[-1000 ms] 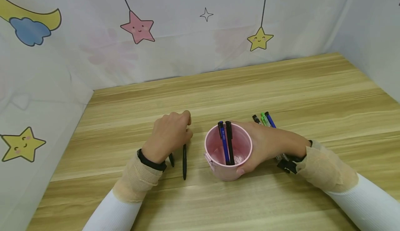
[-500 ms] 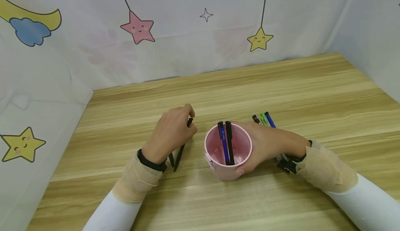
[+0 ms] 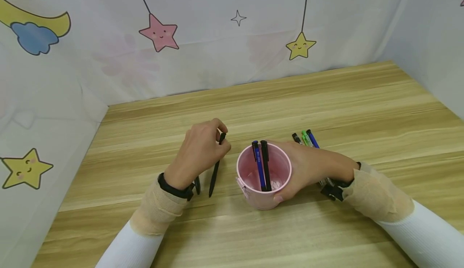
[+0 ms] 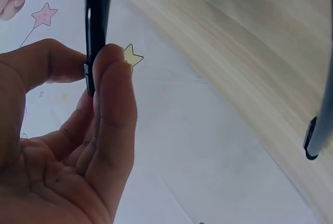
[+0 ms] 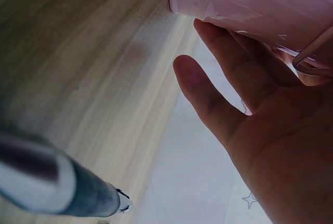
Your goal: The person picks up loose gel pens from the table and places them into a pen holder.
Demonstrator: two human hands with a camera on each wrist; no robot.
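Observation:
My left hand pinches a black pen near its clip end, between thumb and fingertips. The left wrist view shows that black pen close up, the thumb on one side and fingers on the other. A second dark pen lies beside my left wrist, partly hidden by it. My right hand holds the side of a small pink bucket, thumb on the near side. Inside the bucket lean a blue pen and a black pen. In the right wrist view, fingers reach along the bucket's wall.
Several pens, among them a green one and a blue one, lie partly under my right forearm. The wood-grain table meets a white curtain printed with stars at the back and sides.
My left hand has risen slightly and moved a little right, now pinching the black pen, whose clip end shows between the fingers. The pen has swung and shifted. Right hand and bucket stay put.

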